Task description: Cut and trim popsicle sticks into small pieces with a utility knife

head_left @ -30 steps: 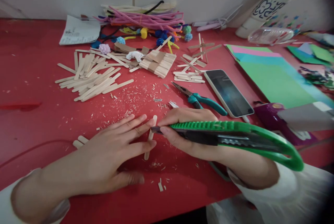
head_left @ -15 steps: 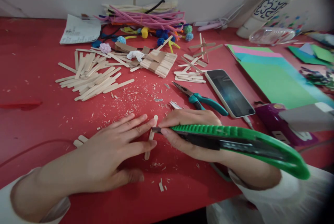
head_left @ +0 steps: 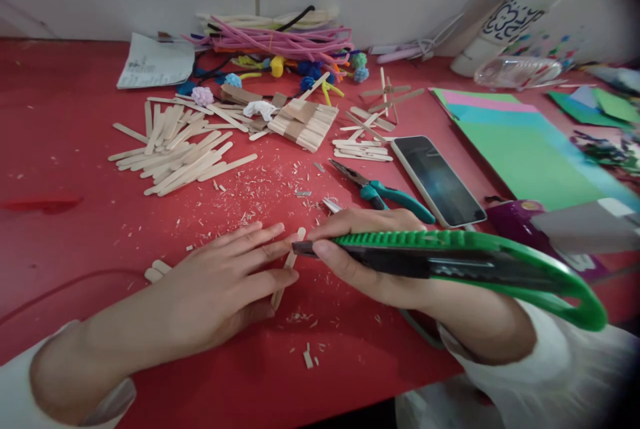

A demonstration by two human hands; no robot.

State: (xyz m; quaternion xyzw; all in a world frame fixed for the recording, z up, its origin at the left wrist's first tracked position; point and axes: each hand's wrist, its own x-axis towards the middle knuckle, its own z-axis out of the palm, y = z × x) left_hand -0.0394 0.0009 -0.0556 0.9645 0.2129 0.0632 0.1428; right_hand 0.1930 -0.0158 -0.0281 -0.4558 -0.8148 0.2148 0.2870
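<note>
A single wooden craft stick point(head_left: 291, 260) lies slanted on the red table between my hands. My left hand point(head_left: 215, 292) steadies it, with the fingertips on its left side and the thumb by its near end. In my right hand point(head_left: 370, 275) is a green utility knife point(head_left: 465, 245), gripped close to its blade end. The blade point(head_left: 303, 249) touches or sits just over the upper part of the stick; which of the two I cannot tell. Partly covered by my left forearm, two stick ends point(head_left: 159, 270) show.
Teal-handled pliers point(head_left: 380, 192) and a phone point(head_left: 439, 180) lie beyond my right hand. Loose craft sticks point(head_left: 175, 145), a bundle of sticks point(head_left: 305, 123) and pipe cleaners point(head_left: 285, 41) spread across the back. Wood shavings point(head_left: 250, 199) are scattered. Coloured paper point(head_left: 540, 149) and a purple stapler point(head_left: 515, 219) lie right.
My left thumb has moved in to the near end of the stick. The stick has tilted slightly more, and the knife's rear end has swung a little up and right.
</note>
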